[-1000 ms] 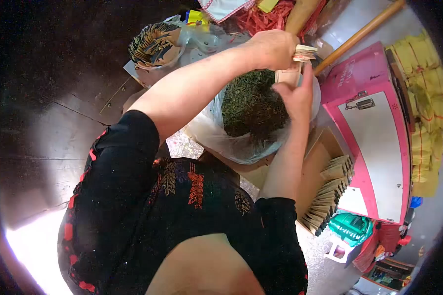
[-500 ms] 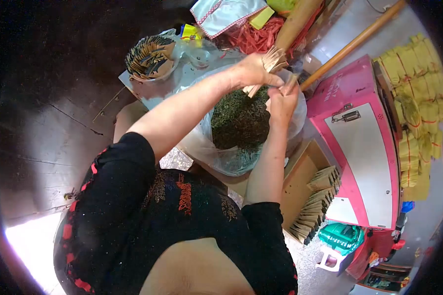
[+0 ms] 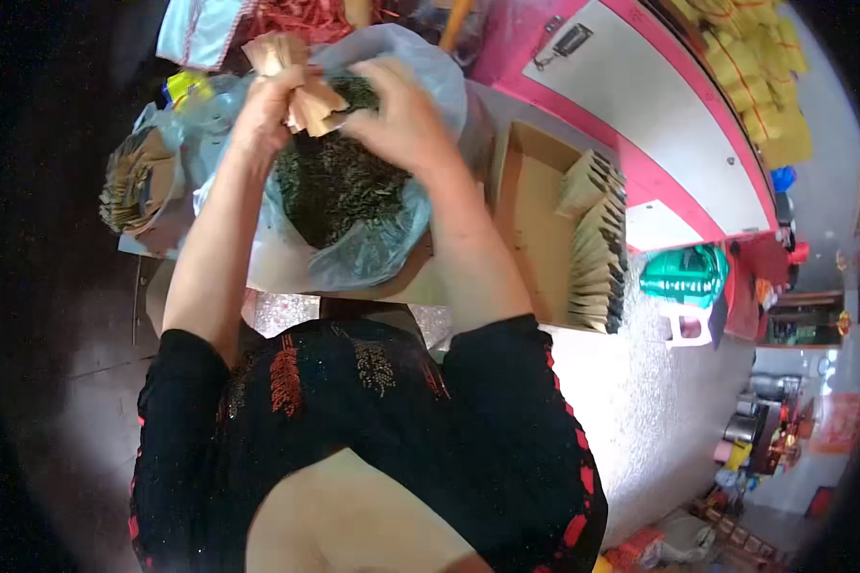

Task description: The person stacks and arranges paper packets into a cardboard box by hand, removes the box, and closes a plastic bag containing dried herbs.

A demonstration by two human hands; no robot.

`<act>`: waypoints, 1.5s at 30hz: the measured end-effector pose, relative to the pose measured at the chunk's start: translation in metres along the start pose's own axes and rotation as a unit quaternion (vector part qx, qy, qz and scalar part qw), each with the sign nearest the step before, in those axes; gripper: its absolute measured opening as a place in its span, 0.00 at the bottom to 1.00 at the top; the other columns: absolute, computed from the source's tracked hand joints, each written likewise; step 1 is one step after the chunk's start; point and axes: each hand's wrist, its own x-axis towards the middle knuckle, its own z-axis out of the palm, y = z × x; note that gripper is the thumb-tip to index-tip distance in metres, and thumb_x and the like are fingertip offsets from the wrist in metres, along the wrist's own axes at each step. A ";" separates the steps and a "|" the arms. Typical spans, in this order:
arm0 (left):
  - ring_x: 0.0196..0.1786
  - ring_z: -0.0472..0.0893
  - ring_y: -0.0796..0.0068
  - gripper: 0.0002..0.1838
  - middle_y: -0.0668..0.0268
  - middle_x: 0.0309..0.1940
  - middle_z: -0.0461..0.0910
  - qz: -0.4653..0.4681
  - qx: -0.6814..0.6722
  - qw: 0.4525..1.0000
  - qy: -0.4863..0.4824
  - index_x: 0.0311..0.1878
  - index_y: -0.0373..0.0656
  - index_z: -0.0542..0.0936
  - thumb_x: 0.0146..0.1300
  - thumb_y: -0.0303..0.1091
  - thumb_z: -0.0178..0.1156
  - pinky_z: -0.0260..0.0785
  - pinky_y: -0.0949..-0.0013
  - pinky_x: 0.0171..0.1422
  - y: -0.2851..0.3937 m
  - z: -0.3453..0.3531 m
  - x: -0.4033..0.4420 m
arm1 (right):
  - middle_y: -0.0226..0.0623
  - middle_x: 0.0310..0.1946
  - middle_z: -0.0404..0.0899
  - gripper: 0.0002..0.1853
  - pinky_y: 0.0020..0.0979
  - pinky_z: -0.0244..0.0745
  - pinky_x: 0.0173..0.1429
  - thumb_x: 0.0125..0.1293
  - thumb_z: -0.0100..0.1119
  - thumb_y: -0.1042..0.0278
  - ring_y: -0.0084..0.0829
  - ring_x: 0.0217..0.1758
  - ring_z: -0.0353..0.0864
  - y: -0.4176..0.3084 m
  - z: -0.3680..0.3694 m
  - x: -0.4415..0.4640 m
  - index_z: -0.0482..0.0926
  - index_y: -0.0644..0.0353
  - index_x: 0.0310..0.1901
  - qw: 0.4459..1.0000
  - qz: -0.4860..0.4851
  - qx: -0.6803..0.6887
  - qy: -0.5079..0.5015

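My left hand (image 3: 269, 107) is closed around a fanned bundle of small tan paper packets (image 3: 317, 107), whose ends stick out above and below the fist. Just to the right, my right hand (image 3: 399, 116) is slightly blurred, thumb and fingers apart, with nothing visible between them. Its thumb is close to the packets; whether it touches them I cannot tell. Beneath both hands lies a heap of dark green dried leaves (image 3: 339, 196) in a clear plastic bag (image 3: 377, 265).
A cardboard box (image 3: 527, 205) on the right has a row of filled packets (image 3: 597, 248) along one side. More packets (image 3: 141, 180) stand in a container at left. Behind are red shredded strips (image 3: 301, 17), a pink-and-white cabinet (image 3: 631, 81) and yellow bundles (image 3: 750, 81).
My view has swung right, so the scene sits further left. My right hand has parted from the left and opened; the packet it held is no longer seen there.
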 end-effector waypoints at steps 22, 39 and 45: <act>0.37 0.76 0.72 0.26 0.62 0.38 0.75 0.089 0.042 0.995 0.002 0.55 0.37 0.67 0.49 0.26 0.56 0.72 0.68 0.42 -0.011 0.000 -0.003 | 0.41 0.41 0.72 0.25 0.43 0.65 0.47 0.44 0.67 0.53 0.41 0.48 0.71 0.166 -0.184 -0.123 0.72 0.57 0.42 0.706 0.300 -0.641 0.029; 0.35 0.77 0.74 0.22 0.65 0.35 0.75 0.135 0.026 0.990 0.008 0.53 0.37 0.69 0.52 0.23 0.58 0.71 0.70 0.41 -0.018 0.007 0.003 | 0.38 0.19 0.74 0.12 0.41 0.70 0.28 0.51 0.61 0.58 0.41 0.25 0.74 0.209 -0.195 -0.149 0.71 0.54 0.28 0.770 0.087 -0.627 0.076; 0.34 0.76 0.77 0.19 0.68 0.34 0.75 0.126 0.073 0.988 0.042 0.50 0.38 0.71 0.53 0.27 0.62 0.70 0.72 0.40 -0.018 0.008 -0.002 | 0.43 0.22 0.76 0.11 0.44 0.70 0.27 0.54 0.61 0.57 0.46 0.27 0.76 0.202 -0.192 -0.140 0.73 0.54 0.29 0.803 0.131 -0.573 0.100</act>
